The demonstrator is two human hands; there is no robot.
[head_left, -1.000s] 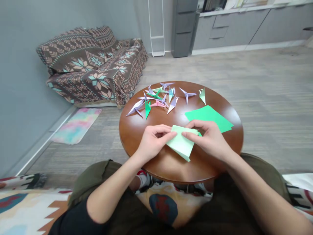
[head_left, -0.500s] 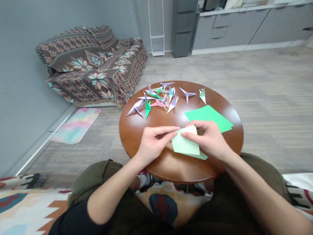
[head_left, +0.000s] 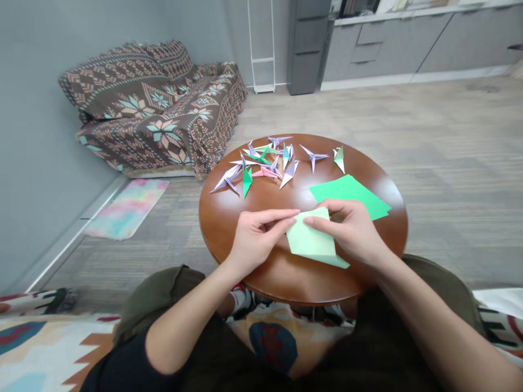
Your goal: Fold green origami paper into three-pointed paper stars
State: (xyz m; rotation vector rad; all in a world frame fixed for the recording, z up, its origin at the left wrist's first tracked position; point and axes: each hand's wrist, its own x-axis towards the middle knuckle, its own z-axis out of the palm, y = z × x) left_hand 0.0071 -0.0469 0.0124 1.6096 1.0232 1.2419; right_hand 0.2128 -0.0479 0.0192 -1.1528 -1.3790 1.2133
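Note:
Between both hands is a pale green sheet of origami paper (head_left: 312, 239), partly folded, with a flap sticking out at its lower right. My left hand (head_left: 261, 234) pinches its upper left corner between thumb and fingers. On the right side, my right hand (head_left: 351, 226) grips the paper with the thumb on top and the fingers behind, partly hidden. The paper is held just over the near part of the round brown table (head_left: 229, 228). Just beyond my right hand lies a stack of bright green paper (head_left: 351, 193).
Several folded paper cranes in purple, green and pink cluster at the table's far left, among them a pink crane (head_left: 265, 172). A purple crane (head_left: 313, 158) and a pale green crane (head_left: 339, 159) stand farther right. A patterned sofa (head_left: 163, 114) is beyond the table.
The right side of the pale green paper has shifted slightly, and its lower right flap shows a little more openly. Both hands keep their grip in nearly the same place.

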